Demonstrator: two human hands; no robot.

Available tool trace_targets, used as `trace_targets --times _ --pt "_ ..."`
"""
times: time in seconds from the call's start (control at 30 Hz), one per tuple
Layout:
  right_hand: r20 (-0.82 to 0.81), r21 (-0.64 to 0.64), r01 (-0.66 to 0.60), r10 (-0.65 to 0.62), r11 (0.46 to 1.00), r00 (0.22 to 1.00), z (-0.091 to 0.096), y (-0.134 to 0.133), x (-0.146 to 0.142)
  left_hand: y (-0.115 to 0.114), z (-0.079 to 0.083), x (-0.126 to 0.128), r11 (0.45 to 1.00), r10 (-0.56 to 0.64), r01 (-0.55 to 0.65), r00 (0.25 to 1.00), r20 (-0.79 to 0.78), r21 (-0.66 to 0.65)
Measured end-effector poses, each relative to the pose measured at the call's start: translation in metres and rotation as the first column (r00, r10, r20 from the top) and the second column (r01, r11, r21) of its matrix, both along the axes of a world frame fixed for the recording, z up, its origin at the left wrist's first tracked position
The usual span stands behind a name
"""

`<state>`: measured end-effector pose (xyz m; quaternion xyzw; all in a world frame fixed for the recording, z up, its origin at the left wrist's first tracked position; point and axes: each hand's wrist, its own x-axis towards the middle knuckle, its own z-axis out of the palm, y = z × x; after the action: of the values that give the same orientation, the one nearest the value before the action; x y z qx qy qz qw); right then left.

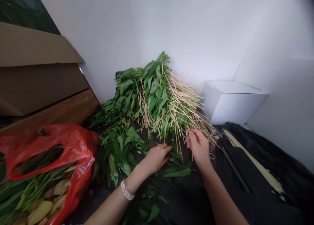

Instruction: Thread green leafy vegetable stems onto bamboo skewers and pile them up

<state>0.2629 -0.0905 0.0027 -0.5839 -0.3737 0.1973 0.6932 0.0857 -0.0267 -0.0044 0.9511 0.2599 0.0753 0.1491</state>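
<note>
1. Left hand (pixel 158 156): near centre, low over black sheeting (pixel 183 195); fingers bent, thumb side toward right hand. Can't tell if they grasp anything. Pale beaded bracelet (pixel 127 190) on wrist.
2. Right hand (pixel 199 146): at lower edge of the stick cluster; fingers curled, thumb close to forefinger. A stick shows just below the fingers; can't tell if it's gripped.
3. Hands apart, short gap between.
4. Leafy greens (pixel 152 100): heaped beyond the hands, against white wall (pixel 196 31); bunched, leaves hanging down.
5. Thin sticks (pixel 183 89): many, fanned over right side of heap, pointing various ways; smaller group mid-heap.
6. Loose greens (pixel 119 146): on the sheeting, left of and beyond left hand. Single leaf (pixel 178 172) lies between the forearms; leaf scraps (pixel 154 213) nearer.
7. Red plastic bag (pixel 84 166): far left, open, leafy stems and pale flat pieces showing.
8. Cardboard box (pixel 36 87): behind bag, upper left.
9. White box (pixel 232 105): right of heap, by wall.
10. Pale strips (pixel 255 161) and dark rod (pixel 235 169): right of right forearm.
</note>
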Motion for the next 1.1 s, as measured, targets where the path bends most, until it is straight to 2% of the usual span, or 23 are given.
trace_targets --times 0.07,0.17,0.3,0.37,0.47,0.57,0.7,0.87,0.97,1.1 --pt "0.006 -0.003 -0.002 0.002 1.000 1.000 0.000 0.000 0.000 0.004 -0.006 0.002 0.999 0.013 -0.010 0.997 -0.070 0.047" --pt "0.013 -0.006 -0.007 0.007 1.000 1.000 0.001 0.000 -0.001 0.008 0.000 -0.004 0.997 0.010 -0.002 0.995 -0.099 0.083" --pt "0.020 -0.007 -0.004 0.004 1.000 1.000 0.002 -0.001 -0.001 0.000 0.018 -0.007 0.999 -0.037 0.037 0.999 -0.006 -0.010" --pt "0.024 -0.009 -0.002 0.002 1.000 1.000 0.002 -0.001 -0.002 -0.011 0.022 -0.002 0.995 -0.076 0.078 0.996 0.036 -0.067" --pt "0.028 -0.016 0.001 -0.001 1.000 1.000 0.001 0.000 -0.001 -0.026 0.016 0.010 0.991 -0.094 0.096 0.995 0.028 -0.092" --pt "0.031 -0.027 0.004 -0.003 1.000 1.000 0.000 0.001 -0.001 -0.031 0.003 0.017 0.993 -0.080 0.077 0.996 -0.032 -0.085" --pt "0.037 -0.030 0.007 -0.006 1.000 0.999 0.001 0.000 -0.001 -0.018 -0.001 0.010 0.992 -0.093 0.086 0.993 -0.070 -0.097" --pt "0.034 -0.030 0.002 -0.001 1.000 0.999 0.000 0.000 -0.002 0.006 0.018 -0.002 0.998 -0.052 0.050 0.997 -0.057 -0.034" --pt "0.035 -0.030 -0.009 0.010 1.000 0.999 -0.001 0.001 -0.002 0.014 0.023 0.005 0.998 -0.057 0.057 0.998 -0.036 -0.005" --pt "0.042 -0.034 -0.017 0.018 0.999 0.999 -0.002 0.001 -0.002 0.017 0.012 0.023 0.993 -0.117 0.116 0.992 -0.045 -0.038"
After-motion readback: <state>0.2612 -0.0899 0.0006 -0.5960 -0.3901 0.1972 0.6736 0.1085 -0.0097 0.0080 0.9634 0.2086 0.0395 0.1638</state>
